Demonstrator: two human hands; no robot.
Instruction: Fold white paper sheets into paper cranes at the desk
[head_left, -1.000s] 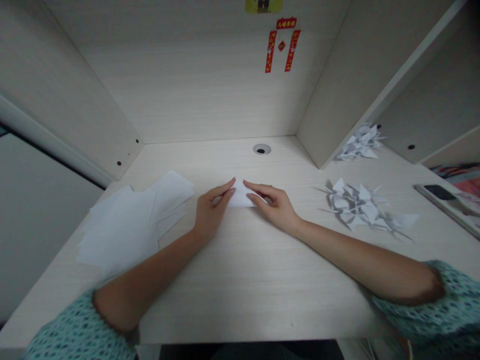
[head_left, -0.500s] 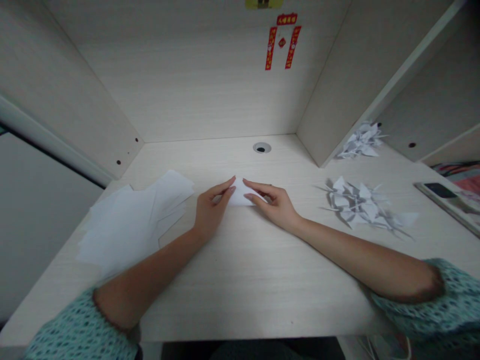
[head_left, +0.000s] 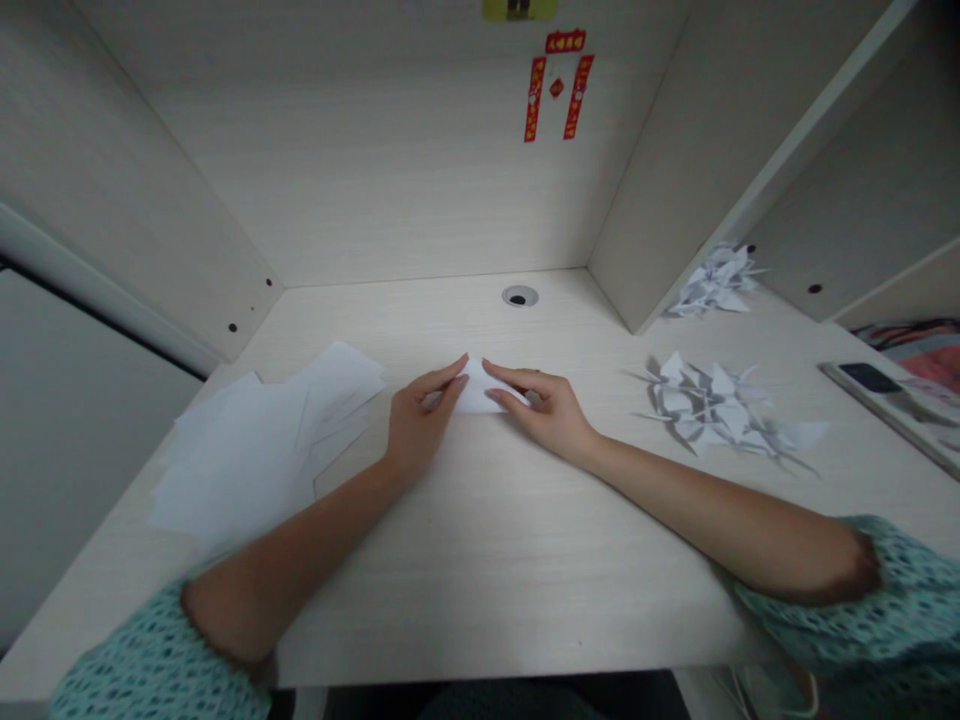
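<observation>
A small folded piece of white paper [head_left: 475, 396] is held at the middle of the desk, its peak pointing away from me. My left hand [head_left: 424, 412] pinches its left side between thumb and fingers. On the other side my right hand [head_left: 546, 402] grips the right edge, thumb and forefinger closed on it. The fingertips of both hands come near each other at the top corner. Parts of the paper are hidden behind the fingers.
Loose white paper sheets [head_left: 247, 460] lie overlapping on the left. To the right is a pile of folded paper cranes [head_left: 709, 405], with another pile [head_left: 718, 282] beside the upright panel [head_left: 675, 190]. A phone [head_left: 870, 377] rests at far right. A cable hole [head_left: 520, 296] sits behind my hands.
The view has shifted slightly, so everything sits a little further left. Both hands keep the same pinch on the folded paper, with hardly any movement.
</observation>
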